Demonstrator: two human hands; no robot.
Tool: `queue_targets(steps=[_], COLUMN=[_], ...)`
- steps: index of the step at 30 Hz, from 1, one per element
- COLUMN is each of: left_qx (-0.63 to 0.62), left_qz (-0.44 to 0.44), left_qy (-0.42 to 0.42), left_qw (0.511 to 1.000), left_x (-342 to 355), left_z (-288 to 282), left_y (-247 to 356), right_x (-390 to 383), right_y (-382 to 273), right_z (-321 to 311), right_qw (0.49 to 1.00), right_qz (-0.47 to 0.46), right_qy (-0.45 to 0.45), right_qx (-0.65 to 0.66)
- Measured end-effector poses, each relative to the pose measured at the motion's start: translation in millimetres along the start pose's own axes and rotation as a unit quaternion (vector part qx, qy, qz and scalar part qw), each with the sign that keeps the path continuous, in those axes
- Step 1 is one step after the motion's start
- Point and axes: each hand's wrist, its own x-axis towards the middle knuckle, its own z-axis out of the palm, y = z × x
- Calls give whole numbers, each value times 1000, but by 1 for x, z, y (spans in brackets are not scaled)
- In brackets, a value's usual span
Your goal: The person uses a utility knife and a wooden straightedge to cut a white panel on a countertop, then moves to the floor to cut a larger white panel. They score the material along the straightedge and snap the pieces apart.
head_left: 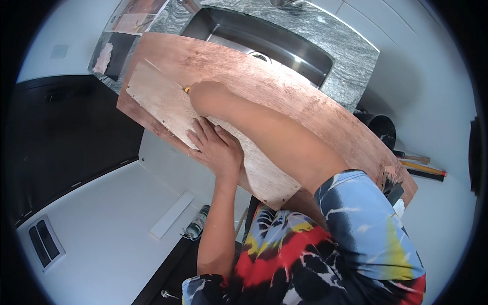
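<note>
Overhead view of two bare hands at work on a pale wooden panel (152, 96), which lies on a reddish board (305, 99) placed in front of a steel sink (223, 35). I see the left hand (218, 150) laid on the panel near its lower edge, palm down, fingers extended and slightly apart, clamped on nothing. The right hand (208, 96), at the panel's upper edge, is curled into a fist about a yellow tool (187, 90), of which only a small part shows; the fingers themselves are hidden from me. A thin pale line runs from the yellow part toward the panel's upper left corner; I cannot tell whether it belongs to the tool or the panel. Grey veined stone (351, 56) surrounds the sink. Right of the board: a black bucket (382, 127) and an orange stick with a red end (422, 168).
</note>
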Motion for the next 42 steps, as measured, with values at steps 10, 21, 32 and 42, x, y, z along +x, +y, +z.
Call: queue_targets(steps=[10, 21, 32, 42], left_qx=[36, 13, 0, -16], left_qz=[-4, -48, -41, -61], left_qy=[-20, -51, -38, -64], left_qw=[999, 997, 998, 996], left_x=[-4, 0, 0, 4], left_z=[6, -9, -3, -10], left_y=[-5, 8, 4, 9], right_x=[-111, -214, -9, 13], right_y=[31, 61, 29, 11], right_z=[11, -2, 19, 8], right_qw=[997, 994, 977, 994], right_qz=[-13, 45, -43, 3], right_qy=[66, 20, 108, 47], right_qx=[50, 98, 179, 100])
